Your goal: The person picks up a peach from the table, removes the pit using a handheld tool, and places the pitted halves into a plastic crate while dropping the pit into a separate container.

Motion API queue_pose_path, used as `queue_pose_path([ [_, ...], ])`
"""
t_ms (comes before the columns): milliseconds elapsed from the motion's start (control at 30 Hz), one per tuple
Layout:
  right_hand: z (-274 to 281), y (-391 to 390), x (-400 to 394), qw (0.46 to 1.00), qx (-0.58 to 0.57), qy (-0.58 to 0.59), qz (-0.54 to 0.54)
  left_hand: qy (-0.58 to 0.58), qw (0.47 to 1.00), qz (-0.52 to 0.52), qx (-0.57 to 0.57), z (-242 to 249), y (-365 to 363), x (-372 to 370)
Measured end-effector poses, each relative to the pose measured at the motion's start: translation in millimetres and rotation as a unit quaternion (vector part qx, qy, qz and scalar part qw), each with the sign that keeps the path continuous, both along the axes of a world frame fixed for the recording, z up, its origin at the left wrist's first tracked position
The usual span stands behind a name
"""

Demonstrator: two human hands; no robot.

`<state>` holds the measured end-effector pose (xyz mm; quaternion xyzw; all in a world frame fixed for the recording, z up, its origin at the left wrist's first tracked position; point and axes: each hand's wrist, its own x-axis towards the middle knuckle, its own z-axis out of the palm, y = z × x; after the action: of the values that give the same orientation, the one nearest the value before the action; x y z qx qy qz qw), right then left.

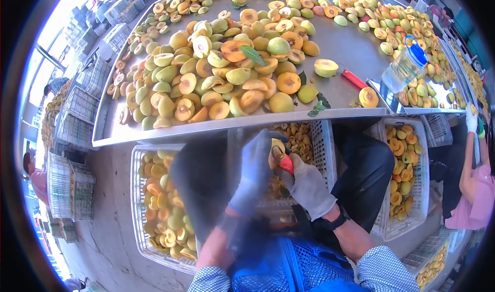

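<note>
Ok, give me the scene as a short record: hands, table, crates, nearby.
Left hand: gloved left hand, blurred, holding a fruit piece
Right hand: gloved right hand, gripping a red-handled tool; its tip is unclear
Table: metal table with a fruit pile, another red handle and a blue-lidded bottle
Crates: left crate and right crate, both holding fruit
Nearby: person in pink, far right

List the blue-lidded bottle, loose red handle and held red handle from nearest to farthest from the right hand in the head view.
1. Held red handle: in the right hand.
2. Loose red handle: ahead, on the table.
3. Blue-lidded bottle: farther right.
</note>
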<state>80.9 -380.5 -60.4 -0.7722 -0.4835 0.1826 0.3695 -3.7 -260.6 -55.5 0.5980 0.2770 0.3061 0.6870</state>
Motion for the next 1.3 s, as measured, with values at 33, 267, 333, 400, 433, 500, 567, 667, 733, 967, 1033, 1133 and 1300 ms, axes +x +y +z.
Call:
queue_pose_path([
  [33,-0.6,-0.5,-0.1,1.000,0.000,-0.007,0.005,0.013,1.000,-0.012,0.010,0.9,3.2,-0.5],
  [267,-20.2,-4.2,-16.0,0.987,-0.026,0.156,0.004,0.158,0.959,-0.205,-0.114,-1.5,33.3,-7.4],
  [333,-26.5,-3.6,-17.7,0.974,0.053,0.219,-0.013,0.030,0.984,-0.156,-0.078,-3.2,23.5,-5.1],
  [400,-26.7,-1.8,-16.4,0.970,0.056,0.236,-0.005,0.003,0.994,-0.100,-0.044,-6.9,8.7,-4.4],
  [433,-27.3,-2.3,-17.3,0.966,0.056,0.252,0.005,-0.025,0.999,-0.042,-0.010,-8.8,2.7,-4.6],
  [500,-29.6,-0.6,-21.3,0.963,0.070,0.260,0.016,-0.008,1.000,-0.021,0.006,-17.1,0.7,-2.3],
  [567,-30.8,-0.3,-22.7,0.959,0.084,0.269,0.030,0.043,0.999,-0.019,0.008,-16.2,5.3,-3.8],
  [667,-31.8,-5.2,-22.7,0.971,0.077,0.224,0.044,0.136,0.975,-0.174,-0.019,4.4,20.2,-9.4],
  [733,-29.7,-8.9,-23.9,0.961,0.008,0.270,0.054,0.179,0.956,-0.230,0.029,6.0,29.8,-8.3],
  [967,-0.7,-9.2,-19.7,0.728,-0.065,0.682,0.039,0.022,0.994,-0.100,0.046,-12.4,10.0,-5.0],
  [1033,-1.2,-10.5,-16.7,0.655,-0.063,0.747,0.096,0.008,0.996,-0.091,0.016,-15.1,9.2,-6.3],
  [1133,2.3,-5.2,-24.6,0.830,-0.032,0.548,0.097,-0.061,0.989,-0.121,-0.063,-22.8,13.3,-4.7],
  [1300,-12.3,-13.5,-12.6,0.656,-0.042,0.745,0.115,-0.121,0.974,-0.070,-0.178,-29.3,0.9,2.7],
])
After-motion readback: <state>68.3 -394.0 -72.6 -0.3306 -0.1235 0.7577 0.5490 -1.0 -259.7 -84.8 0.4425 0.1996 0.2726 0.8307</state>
